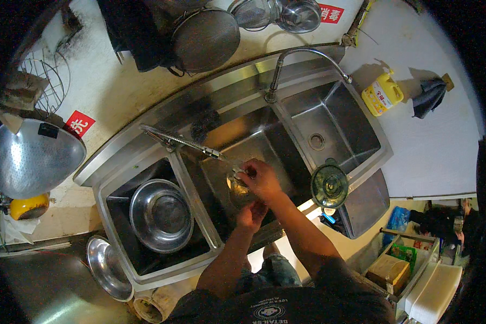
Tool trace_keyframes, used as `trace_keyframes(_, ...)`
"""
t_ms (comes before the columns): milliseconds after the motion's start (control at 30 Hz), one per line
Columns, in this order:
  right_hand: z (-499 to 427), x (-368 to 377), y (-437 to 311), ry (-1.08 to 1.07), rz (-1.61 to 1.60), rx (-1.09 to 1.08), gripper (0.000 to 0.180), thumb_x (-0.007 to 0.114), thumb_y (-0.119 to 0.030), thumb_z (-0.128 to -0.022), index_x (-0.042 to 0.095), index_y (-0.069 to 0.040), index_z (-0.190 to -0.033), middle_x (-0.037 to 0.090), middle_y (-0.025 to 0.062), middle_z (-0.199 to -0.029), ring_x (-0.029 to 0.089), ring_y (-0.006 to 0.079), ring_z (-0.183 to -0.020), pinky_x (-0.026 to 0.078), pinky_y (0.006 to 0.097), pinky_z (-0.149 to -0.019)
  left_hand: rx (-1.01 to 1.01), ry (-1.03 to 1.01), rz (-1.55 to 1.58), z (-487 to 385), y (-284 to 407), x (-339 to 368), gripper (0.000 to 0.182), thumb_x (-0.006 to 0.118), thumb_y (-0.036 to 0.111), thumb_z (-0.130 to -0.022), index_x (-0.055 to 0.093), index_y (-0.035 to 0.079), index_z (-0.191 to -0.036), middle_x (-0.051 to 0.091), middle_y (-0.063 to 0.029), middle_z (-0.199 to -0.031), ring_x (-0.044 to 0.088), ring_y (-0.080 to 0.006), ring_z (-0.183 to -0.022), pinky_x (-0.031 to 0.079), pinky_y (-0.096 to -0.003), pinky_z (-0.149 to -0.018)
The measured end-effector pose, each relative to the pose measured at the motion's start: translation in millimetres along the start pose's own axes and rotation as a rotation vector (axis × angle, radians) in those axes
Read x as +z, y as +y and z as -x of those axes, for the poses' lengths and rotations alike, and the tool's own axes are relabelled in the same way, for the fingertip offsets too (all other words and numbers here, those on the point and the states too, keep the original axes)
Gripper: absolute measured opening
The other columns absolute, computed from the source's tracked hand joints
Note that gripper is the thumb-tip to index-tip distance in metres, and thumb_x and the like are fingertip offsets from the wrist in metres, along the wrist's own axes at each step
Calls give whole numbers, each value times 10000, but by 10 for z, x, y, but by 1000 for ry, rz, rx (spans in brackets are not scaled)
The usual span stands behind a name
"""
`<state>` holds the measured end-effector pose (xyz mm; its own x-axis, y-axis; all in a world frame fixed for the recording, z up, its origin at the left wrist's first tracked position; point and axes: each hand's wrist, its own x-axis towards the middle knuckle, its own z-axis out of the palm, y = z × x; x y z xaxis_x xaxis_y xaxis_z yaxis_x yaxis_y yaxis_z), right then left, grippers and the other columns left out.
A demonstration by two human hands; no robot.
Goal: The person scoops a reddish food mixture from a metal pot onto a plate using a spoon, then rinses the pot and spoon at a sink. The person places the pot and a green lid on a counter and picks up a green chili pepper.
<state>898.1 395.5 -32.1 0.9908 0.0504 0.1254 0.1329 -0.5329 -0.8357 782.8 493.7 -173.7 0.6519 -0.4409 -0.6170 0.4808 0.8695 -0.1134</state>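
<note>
Over the middle basin (pixel 247 150) of a stainless steel sink, my two hands are at a round, shiny, see-through thing (pixel 238 189), perhaps a glass lid or bowl. My right hand (pixel 262 178) grips its upper part, fingers curled under the spout, where a small pale piece shows that I cannot make out. My left hand (pixel 252 214) holds its near edge, with the fingertips partly hidden. A flexible metal faucet (pixel 186 143) reaches in from the left, and a thin stream of water seems to fall from it beside my right fingers.
A metal basin (pixel 162 216) sits in the left sink compartment. On the right divider's near end lies a greenish glass lid (pixel 330 184). A second faucet (pixel 303 50) arches over the right compartment (pixel 332 117). A yellow jug (pixel 382 95) is at the right wall; strainers (pixel 206 40) hang behind.
</note>
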Motion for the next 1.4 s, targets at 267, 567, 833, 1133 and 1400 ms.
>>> trace_keyframes(267,230,-506,19,9,-47,138,263,778,-280,-888,713,-70,-1033,732,142,-940,711,284,-757,571,392,-695,15,-56,-179,-173,53,-264,299,480,199,-1018,648,-7,-1156,725,-164,-1031,703,-313,-971,604,-429,-864)
trace_keyframes(567,258,-452,368,235,-356,295,203,719,-200,-966,659,-50,-1089,691,61,-896,643,159,-783,519,309,-713,197,60,-226,-874,724,160,265,551,301,-1022,650,84,-1138,704,-92,-968,655,-258,-805,538,-360,-666)
trace_keyframes(833,567,-300,848,146,-1075,540,264,714,-191,-978,657,-32,-1180,689,30,-1113,623,158,-1048,489,332,-962,492,424,-890,-1082,938,1083,235,542,328,-1047,624,112,-1006,566,-31,-785,490,-173,-588,378,-332,-504)
trace_keyframes(1133,482,630,758,-12,-292,400,60,706,-10,-890,674,-5,-939,738,154,-876,722,233,-818,544,380,-729,341,214,-481,45,1122,105,235,566,326,-1012,604,100,-1065,475,-13,-672,403,-165,-488,351,-353,-455)
trace_keyframes(1400,558,988,1030,-14,-269,391,130,749,-95,-846,688,-23,-936,726,173,-819,725,290,-759,548,394,-670,334,407,-582,591,880,85,132,637,227,-957,605,120,-1028,488,-14,-716,449,-171,-556,427,-383,-534)
